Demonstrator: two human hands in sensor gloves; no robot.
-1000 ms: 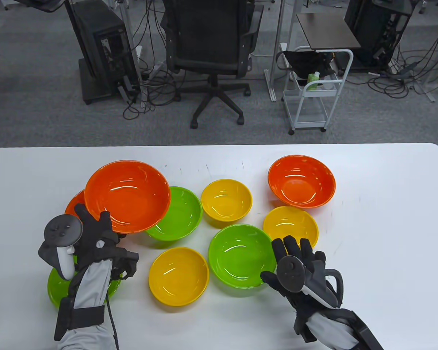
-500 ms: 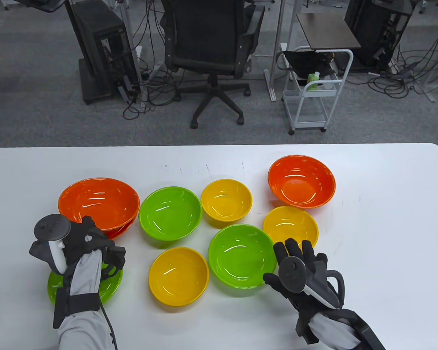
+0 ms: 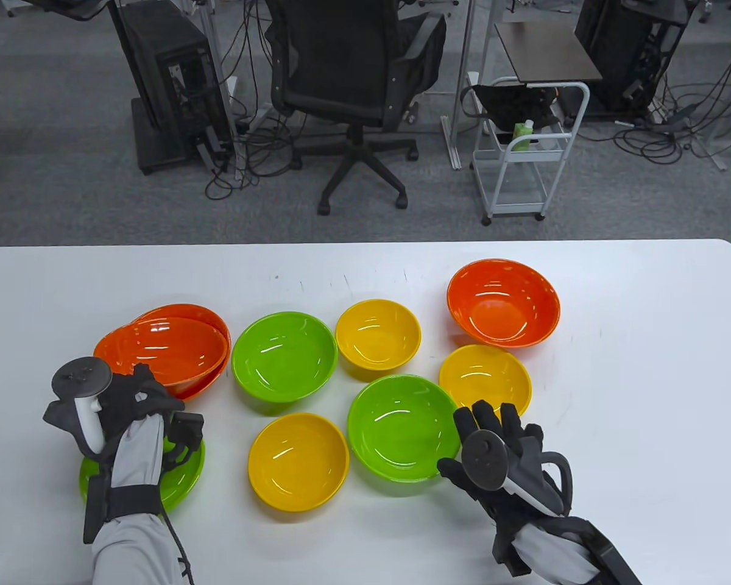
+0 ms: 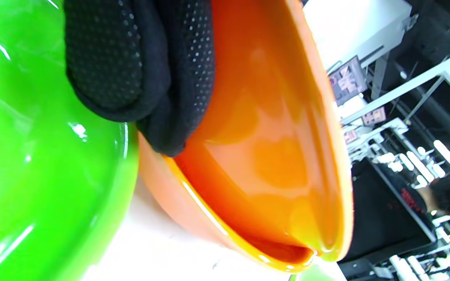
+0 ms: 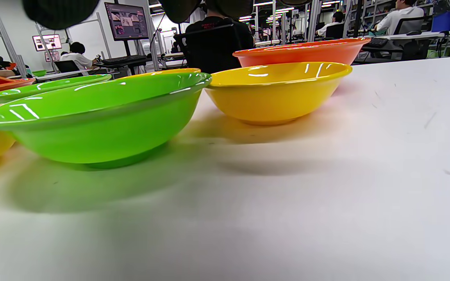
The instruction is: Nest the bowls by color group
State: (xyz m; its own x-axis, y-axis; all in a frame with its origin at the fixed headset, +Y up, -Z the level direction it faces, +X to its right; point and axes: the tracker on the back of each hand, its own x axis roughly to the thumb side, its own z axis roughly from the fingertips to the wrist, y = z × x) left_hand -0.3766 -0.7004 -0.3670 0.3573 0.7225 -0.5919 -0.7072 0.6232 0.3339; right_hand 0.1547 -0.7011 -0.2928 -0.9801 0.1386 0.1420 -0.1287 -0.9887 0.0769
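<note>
white table (image 3: 646,390) stands before an office chair (image 3: 347,91) and cables. near its left edge the left hand (image 3: 137,405) grips the near rim of an orange bowl (image 3: 164,350), tilted inside a second orange bowl (image 3: 210,317). toward the front edge the right hand (image 3: 505,445) rests with fingers spread, grasping nothing, beside a green bowl (image 3: 402,426).
</note>
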